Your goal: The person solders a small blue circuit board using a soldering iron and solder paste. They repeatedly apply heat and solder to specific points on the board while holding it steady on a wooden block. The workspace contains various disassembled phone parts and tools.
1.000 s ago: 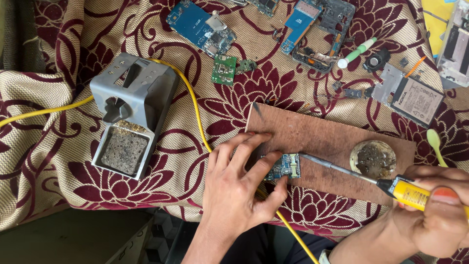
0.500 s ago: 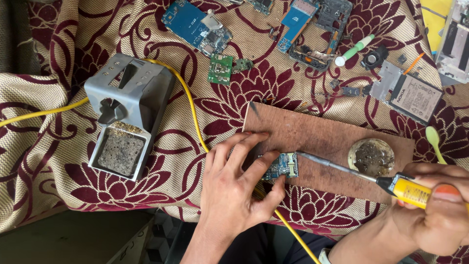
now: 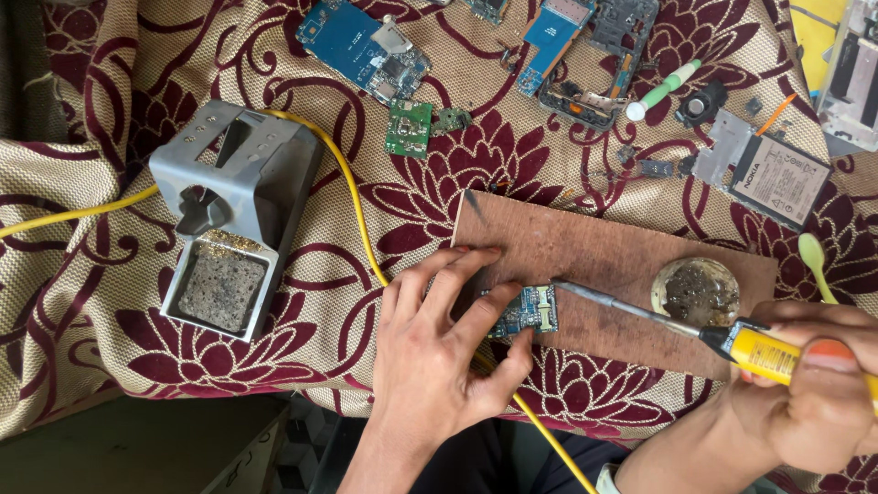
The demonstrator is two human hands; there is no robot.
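My left hand lies flat on the near left corner of a brown wooden board, its fingers pinning a small blue circuit board. My right hand grips the yellow handle of a soldering iron. The iron's metal tip touches the right edge of the small circuit board. A round tin of dark flux sits on the board's right end, just above the iron.
A grey metal soldering iron stand with a sponge tray stands at the left, a yellow cable running past it. Several phone boards, a green board, a battery and small parts lie on the patterned cloth behind.
The view has shifted slightly. My hands, the iron and the small circuit board keep the same positions on the wooden board.
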